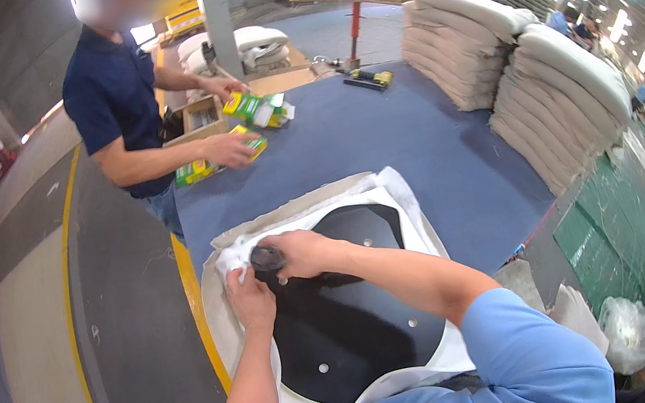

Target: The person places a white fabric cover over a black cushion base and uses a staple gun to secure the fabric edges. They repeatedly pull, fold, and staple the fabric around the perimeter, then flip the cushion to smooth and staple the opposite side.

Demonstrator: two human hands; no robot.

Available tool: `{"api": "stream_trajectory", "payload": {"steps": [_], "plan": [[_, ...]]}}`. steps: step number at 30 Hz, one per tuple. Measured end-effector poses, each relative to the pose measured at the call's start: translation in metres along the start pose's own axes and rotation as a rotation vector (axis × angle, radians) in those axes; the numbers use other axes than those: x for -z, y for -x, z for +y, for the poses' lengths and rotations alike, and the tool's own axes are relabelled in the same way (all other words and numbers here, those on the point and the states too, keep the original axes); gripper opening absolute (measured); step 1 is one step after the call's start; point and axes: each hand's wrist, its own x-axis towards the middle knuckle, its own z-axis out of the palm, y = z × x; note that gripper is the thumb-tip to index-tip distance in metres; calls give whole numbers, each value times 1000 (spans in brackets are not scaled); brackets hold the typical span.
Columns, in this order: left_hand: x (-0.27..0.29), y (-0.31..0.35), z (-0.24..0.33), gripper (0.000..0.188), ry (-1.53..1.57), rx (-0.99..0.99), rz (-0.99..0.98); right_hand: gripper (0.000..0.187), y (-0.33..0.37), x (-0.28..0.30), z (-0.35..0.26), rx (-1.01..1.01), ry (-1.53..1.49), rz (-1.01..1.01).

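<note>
A black seat-shaped board (343, 319) with several small holes lies before me on white padding (421, 223), over beige fabric (289, 210). At the board's far left corner, my right hand (301, 253) is wrapped round a dark tool with a round end (267, 257); its lower part is hidden. Close beside it, my left hand (252, 298) pinches the bunched white padding at the edge. Across the table's left end, a co-worker's hands (231, 148) hold green and yellow boxes (259, 109).
The blue-topped table (313, 147) bears a yellow and black power tool (370, 79) at its far side and a wooden box (203, 123) near the co-worker. Tall stacks of beige cushions (562, 90) line the right. A clear plastic bag (635, 332) lies at lower right.
</note>
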Motion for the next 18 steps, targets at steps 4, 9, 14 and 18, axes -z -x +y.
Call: {"api": "stream_trajectory", "payload": {"steps": [4, 9, 14, 18], "plan": [[0, -1, 12, 34, 249, 118, -72, 75, 122, 28, 68, -155, 65, 263], [41, 17, -11, 34, 306, 268, 37, 73, 239, 46, 154, -665, 130, 531], [102, 84, -31, 57, 14, 489, 19, 82, 323, 19, 238, -950, 182, 640], [137, 135, -23, 79, 277, 975, -103, 89, 340, -22, 254, -993, 145, 619]]}}
